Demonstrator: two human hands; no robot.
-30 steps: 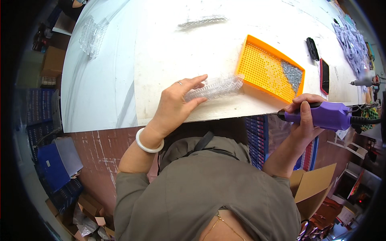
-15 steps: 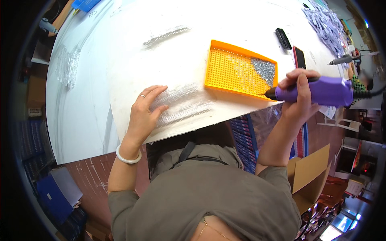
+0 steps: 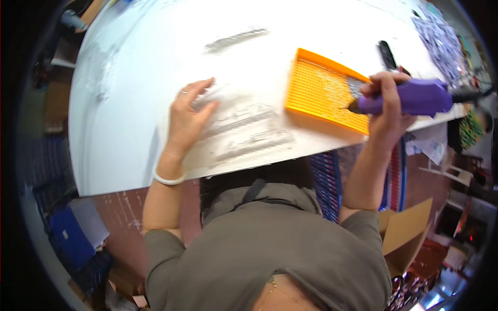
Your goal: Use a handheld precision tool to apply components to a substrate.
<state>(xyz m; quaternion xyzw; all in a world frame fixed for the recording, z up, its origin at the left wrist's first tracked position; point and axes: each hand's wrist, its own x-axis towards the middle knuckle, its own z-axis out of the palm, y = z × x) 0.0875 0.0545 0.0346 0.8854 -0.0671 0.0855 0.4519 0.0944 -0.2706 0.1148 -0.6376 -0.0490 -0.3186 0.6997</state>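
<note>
My right hand (image 3: 389, 101) is closed round a purple electric screwdriver (image 3: 425, 97). The driver's dark tip points left, over a shallow orange perforated tray (image 3: 327, 119). Small silvery pieces, seemingly screws, (image 3: 355, 84) are heaped at the tray's right end, partly hidden by my hand; others are scattered across its floor. On the white table, my left hand (image 3: 187, 116) has thumb and fingers apart beside several clear plastic strips (image 3: 254, 143). Part of one strip shows between that thumb and the fingers; whether they touch it is blurred.
Another clear strip (image 3: 236, 39) lies farther back, and more clear pieces (image 3: 106, 78) lie at the left. Behind the tray is a black object (image 3: 386, 54). A pile of pale strips (image 3: 441, 44) covers the far right. An open cardboard box (image 3: 407, 228) stands below the table at right.
The view has shifted, so the table's things sit differently in it. The screwdriver's tip has moved from the tray's near right corner inward over its floor. My left hand stays by the clear strips.
</note>
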